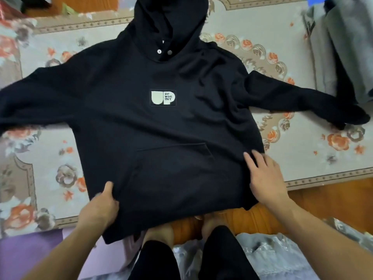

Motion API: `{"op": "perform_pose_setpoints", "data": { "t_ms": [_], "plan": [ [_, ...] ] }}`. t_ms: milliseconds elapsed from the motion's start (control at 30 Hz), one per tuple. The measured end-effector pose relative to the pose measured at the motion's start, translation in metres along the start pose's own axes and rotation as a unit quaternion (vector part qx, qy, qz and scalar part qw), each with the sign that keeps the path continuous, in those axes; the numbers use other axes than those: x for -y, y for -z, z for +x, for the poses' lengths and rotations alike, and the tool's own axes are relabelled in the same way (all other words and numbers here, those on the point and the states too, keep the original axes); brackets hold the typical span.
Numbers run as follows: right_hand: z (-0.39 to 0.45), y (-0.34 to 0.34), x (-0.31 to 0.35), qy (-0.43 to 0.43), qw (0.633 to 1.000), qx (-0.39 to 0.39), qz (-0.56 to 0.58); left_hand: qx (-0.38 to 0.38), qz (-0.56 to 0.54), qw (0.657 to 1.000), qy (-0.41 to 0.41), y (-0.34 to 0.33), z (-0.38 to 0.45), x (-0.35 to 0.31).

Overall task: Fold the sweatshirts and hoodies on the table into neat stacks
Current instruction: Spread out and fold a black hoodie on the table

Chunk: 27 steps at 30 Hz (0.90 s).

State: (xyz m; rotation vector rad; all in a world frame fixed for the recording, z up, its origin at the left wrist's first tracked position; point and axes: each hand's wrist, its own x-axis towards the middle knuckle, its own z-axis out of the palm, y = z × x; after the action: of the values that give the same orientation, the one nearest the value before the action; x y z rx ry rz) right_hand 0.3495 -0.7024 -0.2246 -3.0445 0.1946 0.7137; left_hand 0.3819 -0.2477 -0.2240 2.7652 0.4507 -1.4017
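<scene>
A: How many garments do you count?

B: One black hoodie (161, 122) lies spread flat, front side up, on a floral cloth (302, 150) that covers the surface. Its hood points to the far side and its two sleeves go out to the left and to the right. At the far right there is a grey pile of clothes (343, 57); I cannot tell how many pieces are in it.

A: And the hands?

B: Two. The left hand (101, 207) grips the near left part of the hem, thumb on top and fingers curled under the fabric. The right hand (266, 178) rests flat on the near right corner of the hoodie, its fingers (254, 160) straight and spread.

A: What is around it, or in the way?

B: The end of the right sleeve touches the grey pile. The near hem hangs over the edge of the cloth, above the person's knees in black shorts (222, 255). A purple mat (30, 253) is at the near left, and a wooden floor (333, 199) at the near right.

A: Any writing?

B: A patch (163, 98) on the chest shows a big "UP" and small letters "UP WOR THY".
</scene>
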Motion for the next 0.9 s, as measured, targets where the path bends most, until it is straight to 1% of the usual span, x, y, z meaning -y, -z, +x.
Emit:
{"op": "perform_pose_setpoints", "data": {
  "t_ms": [33,67,100,133,167,233,267,333,367,400,433,500,533,600,633,700,767,833,900],
  "plan": [
    [0.003,0.001,-0.002,-0.046,0.998,0.032,0.023,0.027,0.048,0.998,-0.008,0.006,0.0,-0.003],
    [0.01,0.006,-0.003,-0.117,0.989,0.03,0.082,0.041,0.102,0.994,-0.025,0.015,0.0,-0.009],
    [0.02,0.011,-0.005,-0.193,0.971,0.023,0.141,0.049,0.149,0.987,-0.039,0.026,0.002,-0.02],
    [0.032,0.022,-0.006,-0.269,0.939,0.011,0.215,0.047,0.171,0.983,-0.056,0.037,0.004,-0.035],
    [0.044,0.032,-0.012,-0.331,0.903,-0.005,0.273,0.038,0.163,0.983,-0.08,0.048,0.008,-0.052],
    [0.074,0.051,-0.035,-0.411,0.834,-0.06,0.363,0.001,0.111,0.984,-0.138,0.068,0.016,-0.094],
    [0.087,0.06,-0.05,-0.443,0.782,-0.086,0.43,-0.026,0.084,0.98,-0.178,0.077,0.017,-0.118],
    [0.11,0.071,-0.08,-0.481,0.653,-0.105,0.575,-0.081,0.034,0.963,-0.256,0.092,0.019,-0.171],
    [0.121,0.076,-0.095,-0.503,0.587,-0.115,0.625,-0.105,0.012,0.951,-0.291,0.098,0.019,-0.2],
    [0.129,0.079,-0.112,-0.526,0.528,-0.127,0.654,-0.128,-0.013,0.936,-0.328,0.105,0.019,-0.228],
    [0.137,0.079,-0.129,-0.545,0.485,-0.138,0.67,-0.15,-0.039,0.919,-0.362,0.112,0.021,-0.257],
    [0.151,0.076,-0.16,-0.575,0.416,-0.156,0.686,-0.186,-0.081,0.886,-0.416,0.129,0.027,-0.314],
    [0.154,0.073,-0.173,-0.579,0.406,-0.177,0.685,-0.192,-0.092,0.871,-0.443,0.136,0.028,-0.342],
    [0.158,0.068,-0.191,-0.572,0.423,-0.225,0.665,-0.184,-0.08,0.85,-0.486,0.151,0.033,-0.397],
    [0.159,0.065,-0.199,-0.562,0.446,-0.246,0.652,-0.175,-0.054,0.849,-0.496,0.157,0.039,-0.421],
    [0.154,0.06,-0.208,-0.549,0.496,-0.26,0.621,-0.153,0.034,0.859,-0.488,0.163,0.055,-0.462],
    [0.139,0.056,-0.209,-0.526,0.562,-0.256,0.585,-0.114,0.123,0.872,-0.461,0.161,0.074,-0.485],
    [0.12,0.055,-0.206,-0.493,0.618,-0.263,0.554,-0.104,0.159,0.876,-0.444,0.153,0.088,-0.495],
    [0.098,0.063,-0.197,-0.449,0.655,-0.266,0.547,-0.125,0.15,0.876,-0.441,0.15,0.093,-0.496]
  ]
}}
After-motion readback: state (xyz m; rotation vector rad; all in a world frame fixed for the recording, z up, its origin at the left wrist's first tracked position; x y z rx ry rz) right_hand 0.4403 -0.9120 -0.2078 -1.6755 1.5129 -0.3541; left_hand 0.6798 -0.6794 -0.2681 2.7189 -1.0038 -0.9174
